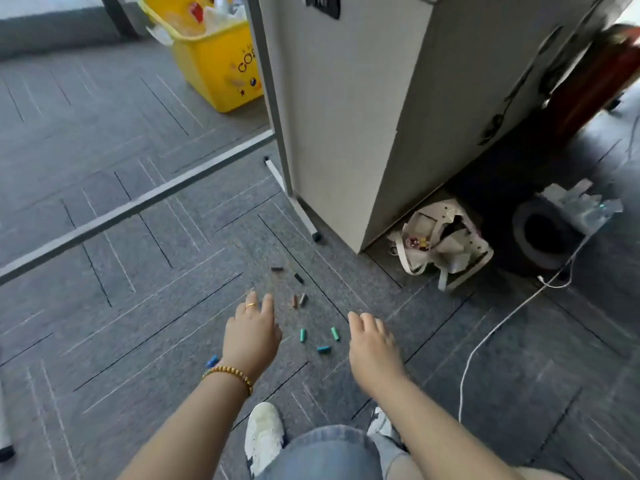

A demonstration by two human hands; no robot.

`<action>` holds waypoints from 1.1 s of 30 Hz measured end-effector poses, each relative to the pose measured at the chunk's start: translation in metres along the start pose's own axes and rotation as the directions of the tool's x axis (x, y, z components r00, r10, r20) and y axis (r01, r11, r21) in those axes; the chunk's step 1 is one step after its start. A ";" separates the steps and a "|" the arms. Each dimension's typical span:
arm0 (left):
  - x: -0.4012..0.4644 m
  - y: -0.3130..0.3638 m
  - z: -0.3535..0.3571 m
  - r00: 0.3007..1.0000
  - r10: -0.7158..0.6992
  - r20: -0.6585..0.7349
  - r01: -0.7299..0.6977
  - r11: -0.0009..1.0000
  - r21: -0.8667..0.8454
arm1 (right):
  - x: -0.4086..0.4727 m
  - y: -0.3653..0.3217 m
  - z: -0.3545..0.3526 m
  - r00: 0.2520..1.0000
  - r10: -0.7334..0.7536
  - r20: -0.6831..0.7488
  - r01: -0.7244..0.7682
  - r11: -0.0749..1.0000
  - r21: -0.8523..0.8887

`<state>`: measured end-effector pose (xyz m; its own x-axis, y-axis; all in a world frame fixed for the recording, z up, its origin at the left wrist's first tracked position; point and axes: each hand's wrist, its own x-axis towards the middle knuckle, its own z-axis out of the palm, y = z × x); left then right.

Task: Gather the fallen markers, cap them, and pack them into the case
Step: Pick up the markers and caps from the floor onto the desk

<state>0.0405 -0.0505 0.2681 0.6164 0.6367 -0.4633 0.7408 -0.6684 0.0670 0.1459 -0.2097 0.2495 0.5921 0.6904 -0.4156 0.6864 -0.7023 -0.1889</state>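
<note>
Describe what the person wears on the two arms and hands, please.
Both forearms are bare, with no sleeves in view. The left hand has a gold ring on one finger, and a bracelet of golden-brown beads goes round the left wrist. The right hand and its wrist show no jewellery, watch or glove.

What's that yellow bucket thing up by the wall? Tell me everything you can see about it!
The yellow bin looks like glossy plastic, with a paler rim and straight sides. It stands upright on the grey carpet, at the far end of the floor, right beside a pale cabinet panel. Its front shows part of some lettering and a small cartoon picture, too blurry to read fully. Inside, it is filled with crumpled clear wrappers and a bit of red packaging.
</note>
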 end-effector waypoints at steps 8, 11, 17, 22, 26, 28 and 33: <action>0.082 -0.078 0.148 0.945 -0.311 0.101 0.325 0.927 -0.187 | 0.080 -0.016 0.174 0.971 0.187 0.146 -0.195 0.980 0.037; 0.100 -0.107 0.199 0.908 -0.390 0.155 0.413 0.894 -0.173 | 0.109 -0.011 0.215 0.970 0.182 0.163 -0.182 0.983 -0.014; 0.112 -0.145 0.255 0.863 -0.465 0.198 0.497 0.852 -0.163 | 0.151 0.000 0.253 0.987 0.102 0.128 -0.081 0.984 -0.157; 0.114 -0.159 0.277 0.858 -0.488 0.159 0.510 0.779 -0.364 | 0.160 0.004 0.273 1.000 0.025 0.018 -0.022 0.988 -0.155; 0.115 -0.168 0.279 0.857 -0.504 0.108 0.498 0.756 -0.425 | 0.164 0.004 0.284 0.990 -0.037 -0.134 0.023 0.995 -0.099; 0.113 -0.170 0.281 0.852 -0.513 0.105 0.502 0.744 -0.440 | 0.161 0.004 0.288 0.983 -0.037 -0.178 0.022 0.996 -0.084; 0.117 -0.175 0.274 0.821 -0.561 0.103 0.527 0.677 -0.513 | 0.146 0.006 0.295 0.971 -0.001 -0.238 -0.022 0.995 -0.095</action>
<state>-0.0905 0.0355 -0.0398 0.0630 0.8582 -0.5095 0.9636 0.0805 0.2548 0.1116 -0.1643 -0.0748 0.6750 0.7126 -0.1913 0.7100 -0.6978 -0.0940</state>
